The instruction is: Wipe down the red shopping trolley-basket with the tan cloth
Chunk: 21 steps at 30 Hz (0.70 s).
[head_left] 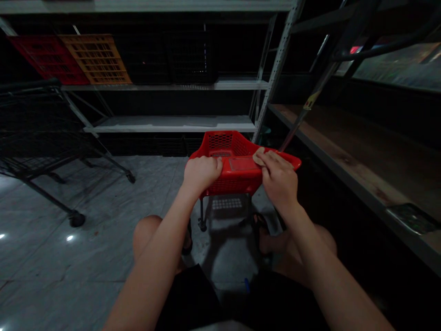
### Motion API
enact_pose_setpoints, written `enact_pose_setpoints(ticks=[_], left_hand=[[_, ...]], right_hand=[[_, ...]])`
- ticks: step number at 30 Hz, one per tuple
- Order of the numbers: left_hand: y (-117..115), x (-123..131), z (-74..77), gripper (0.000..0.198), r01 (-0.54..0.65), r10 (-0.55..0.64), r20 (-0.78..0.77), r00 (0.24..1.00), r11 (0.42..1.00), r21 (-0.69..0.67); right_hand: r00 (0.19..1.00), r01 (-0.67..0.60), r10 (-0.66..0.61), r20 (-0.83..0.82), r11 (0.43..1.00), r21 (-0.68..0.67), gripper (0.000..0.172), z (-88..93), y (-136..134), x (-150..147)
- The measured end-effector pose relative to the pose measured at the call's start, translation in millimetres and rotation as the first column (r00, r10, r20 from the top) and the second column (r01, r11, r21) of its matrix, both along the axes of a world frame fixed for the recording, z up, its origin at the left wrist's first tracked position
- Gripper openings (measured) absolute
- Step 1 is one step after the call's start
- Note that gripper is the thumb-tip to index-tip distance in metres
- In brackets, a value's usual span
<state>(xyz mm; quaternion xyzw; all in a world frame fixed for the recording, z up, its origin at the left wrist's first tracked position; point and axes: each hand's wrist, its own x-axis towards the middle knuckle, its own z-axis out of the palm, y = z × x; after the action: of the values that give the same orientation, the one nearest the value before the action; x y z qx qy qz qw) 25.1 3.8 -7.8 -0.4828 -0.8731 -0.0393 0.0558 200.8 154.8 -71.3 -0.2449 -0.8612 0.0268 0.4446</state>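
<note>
A small red plastic basket cart (227,142) on black legs with castors stands on the floor right in front of my knees. My left hand (201,171) is closed over the near rim of the basket at its left side. My right hand (278,177) rests on the near rim at the right, fingers pressed together on a small tan pad or cloth (258,157) that lies against the red rim. Both forearms reach forward from the bottom of the view.
A black wire shopping trolley (41,138) stands on the left. Metal shelving (172,123) runs along the back, with a red crate (44,57) and an orange crate (96,57) above. A wooden shelf (361,151) is on the right. The floor (69,257) is glossy grey tile.
</note>
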Motion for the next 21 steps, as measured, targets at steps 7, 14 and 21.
enact_pose_setpoints(ticks=[7,14,21], left_hand=[[0,-4,0.6,0.063,-0.019,0.019,0.034,0.999,1.000,-0.002],[-2,-9,-1.2,0.068,0.042,-0.042,0.004,0.999,0.999,-0.004],[-2,-16,-3.7,0.068,0.046,-0.046,-0.006,0.999,0.999,-0.013]], right_hand=[[0.976,-0.202,0.191,0.107,0.975,0.095,0.047,4.9,-75,-45],[0.992,-0.098,0.081,0.098,0.976,0.192,0.050,-27.8,-30,-8],[0.996,-0.063,0.071,-0.049,0.988,0.142,0.053,-40.5,52,50]])
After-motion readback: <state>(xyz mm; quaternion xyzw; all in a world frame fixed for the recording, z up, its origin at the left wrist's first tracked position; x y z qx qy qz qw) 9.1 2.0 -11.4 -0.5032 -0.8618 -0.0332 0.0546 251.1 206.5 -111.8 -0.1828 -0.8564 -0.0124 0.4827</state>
